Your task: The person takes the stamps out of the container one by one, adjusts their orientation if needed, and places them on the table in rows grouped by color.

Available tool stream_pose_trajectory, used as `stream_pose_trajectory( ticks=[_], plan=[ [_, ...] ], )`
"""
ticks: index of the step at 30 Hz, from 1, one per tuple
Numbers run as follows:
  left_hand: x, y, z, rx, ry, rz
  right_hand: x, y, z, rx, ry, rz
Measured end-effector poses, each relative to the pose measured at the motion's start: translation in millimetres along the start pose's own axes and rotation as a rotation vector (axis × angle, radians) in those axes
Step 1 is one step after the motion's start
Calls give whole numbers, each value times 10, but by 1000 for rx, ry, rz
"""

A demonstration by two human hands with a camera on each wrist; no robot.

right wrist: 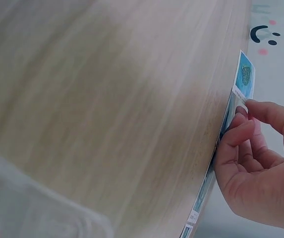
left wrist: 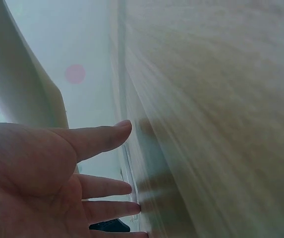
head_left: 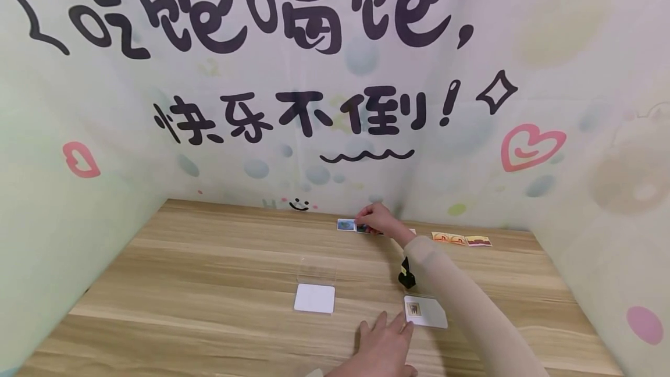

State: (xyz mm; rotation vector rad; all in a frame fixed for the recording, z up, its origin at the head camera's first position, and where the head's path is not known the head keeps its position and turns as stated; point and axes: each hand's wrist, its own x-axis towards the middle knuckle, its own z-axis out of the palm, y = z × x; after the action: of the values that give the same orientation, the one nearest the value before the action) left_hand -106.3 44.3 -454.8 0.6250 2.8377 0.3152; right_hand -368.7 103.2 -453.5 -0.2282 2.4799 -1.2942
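My right hand (head_left: 378, 220) is at the back of the table, over a row of small stamp-like picture cards. Its thumb and forefinger pinch the edge of one picture card (right wrist: 239, 102), beside a blue picture card (head_left: 346, 224) with a green shape on it. The other fingers are curled beneath. My left hand (head_left: 384, 345) lies near the front with its fingers spread, fingertips right at the corner of a white card (head_left: 433, 313). That card bears a small brown picture (head_left: 413, 309). In the left wrist view the left palm (left wrist: 28, 173) shows with nothing in it.
A second white card (head_left: 314, 298) lies to the left, with a clear sheet (head_left: 317, 272) behind it. A small black item (head_left: 406, 277) with a yellow mark sits beside the right sleeve. Orange picture cards (head_left: 449, 238) line the back right. A printed cloth wall (head_left: 251, 179) rises behind.
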Motion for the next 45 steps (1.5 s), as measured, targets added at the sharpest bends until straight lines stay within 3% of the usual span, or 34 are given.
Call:
stream_pose_trajectory(
  ticks=[10, 19, 29, 45],
  plan=[
    [1, -10, -18, -21, -14, 18, -10, -17, -27, 17, -30, -9],
    [0, -15, -24, -26, -25, 18, -5, -4, 8, 13, 7, -4],
    [-1, -21, -26, -35, -35, 21, -28, -10, -19, 42, -4, -28],
    [-20, 1, -33, -26, 0, 1, -39, 19, -114, 65, -58, -76]
  ],
)
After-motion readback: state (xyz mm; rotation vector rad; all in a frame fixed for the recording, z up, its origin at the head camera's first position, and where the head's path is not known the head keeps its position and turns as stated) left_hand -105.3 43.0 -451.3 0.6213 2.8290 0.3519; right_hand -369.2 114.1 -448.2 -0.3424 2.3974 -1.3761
